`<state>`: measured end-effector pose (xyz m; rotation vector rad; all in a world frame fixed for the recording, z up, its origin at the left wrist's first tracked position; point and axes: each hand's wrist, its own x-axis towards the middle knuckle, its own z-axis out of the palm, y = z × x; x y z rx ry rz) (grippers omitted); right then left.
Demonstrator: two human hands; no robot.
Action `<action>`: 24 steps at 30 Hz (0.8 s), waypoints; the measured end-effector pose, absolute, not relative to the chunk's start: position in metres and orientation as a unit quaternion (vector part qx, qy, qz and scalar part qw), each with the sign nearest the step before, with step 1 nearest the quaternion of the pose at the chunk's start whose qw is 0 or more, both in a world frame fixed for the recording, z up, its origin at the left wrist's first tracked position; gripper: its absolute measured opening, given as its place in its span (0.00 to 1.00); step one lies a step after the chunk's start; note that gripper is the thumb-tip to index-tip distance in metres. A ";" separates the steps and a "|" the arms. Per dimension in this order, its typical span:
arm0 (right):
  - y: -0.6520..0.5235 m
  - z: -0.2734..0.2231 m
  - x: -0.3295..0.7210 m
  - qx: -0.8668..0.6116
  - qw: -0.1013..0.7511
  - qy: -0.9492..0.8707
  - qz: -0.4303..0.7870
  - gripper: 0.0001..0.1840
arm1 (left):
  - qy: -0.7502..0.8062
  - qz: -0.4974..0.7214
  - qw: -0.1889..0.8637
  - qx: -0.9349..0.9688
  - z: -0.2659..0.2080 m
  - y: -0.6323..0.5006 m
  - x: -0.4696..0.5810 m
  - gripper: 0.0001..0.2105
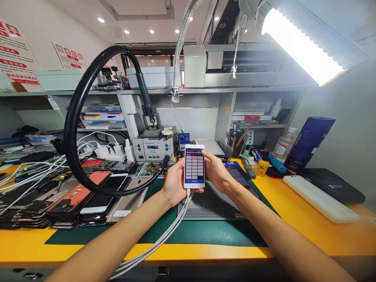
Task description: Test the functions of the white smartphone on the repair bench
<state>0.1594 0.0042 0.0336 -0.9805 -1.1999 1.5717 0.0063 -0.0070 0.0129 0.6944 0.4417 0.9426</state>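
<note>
A white smartphone is held upright in front of me, its lit screen showing a grid of pale boxes on a dark background. My left hand wraps around its left side and lower back. At the right edge, my right hand grips the phone, with a fingertip by the screen's upper right corner. The fingers behind the phone are mostly hidden. A white cable is plugged into its bottom end, and several white cables run down towards me. Beneath lies a perforated metal plate on a green mat.
Stacked phones and phone parts cover the left side. A thick black hose loops beside a grey rework station. To the right lie another phone, a yellow bottle, a white slab-like device and a blue canister. A bright lamp hangs above.
</note>
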 end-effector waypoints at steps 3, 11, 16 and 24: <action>0.006 0.029 0.159 -0.403 0.451 -0.515 0.607 0.24 | 0.215 0.444 0.809 0.318 0.013 -0.006 0.006 0.25; 0.009 0.029 0.170 -0.339 0.403 -0.631 0.570 0.17 | 0.229 0.435 0.814 0.309 0.011 -0.003 0.004 0.26; 0.006 0.033 0.175 -0.309 0.376 -0.658 0.574 0.25 | 0.230 0.438 0.814 0.305 0.012 -0.003 0.003 0.26; 0.010 0.032 0.170 -0.350 0.398 -0.576 0.622 0.14 | 0.229 0.445 0.807 0.314 0.010 -0.003 0.003 0.26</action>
